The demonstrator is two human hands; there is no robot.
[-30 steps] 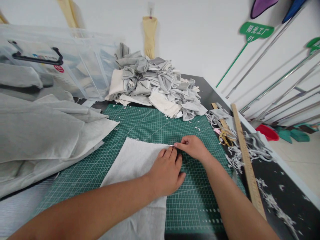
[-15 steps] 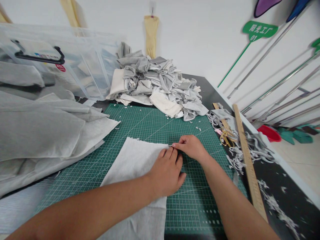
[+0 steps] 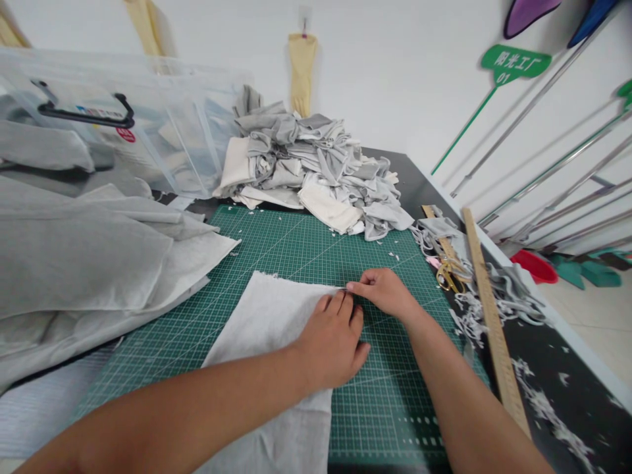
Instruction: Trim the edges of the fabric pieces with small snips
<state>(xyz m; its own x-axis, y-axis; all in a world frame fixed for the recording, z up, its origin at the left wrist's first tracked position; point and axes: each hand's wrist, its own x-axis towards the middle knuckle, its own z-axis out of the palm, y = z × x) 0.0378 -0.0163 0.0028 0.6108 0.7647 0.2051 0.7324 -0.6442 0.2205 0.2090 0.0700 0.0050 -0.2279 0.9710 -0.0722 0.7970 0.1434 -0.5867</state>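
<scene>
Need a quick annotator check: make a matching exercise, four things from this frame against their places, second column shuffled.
Things:
1. left hand
2. right hand
3. scissors
4. pile of grey fabric scraps

Places:
A. far edge of the cutting mat
B. pinching the far right corner of the white fabric piece
C. beside the wooden ruler
D. flat on the white fabric piece

Pairs: 1-D, 2-B, 3-C, 4-A

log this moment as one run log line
left hand: flat on white fabric piece | right hand: pinching its far right corner | surface: green cutting mat | nearby: scissors, wooden ruler
</scene>
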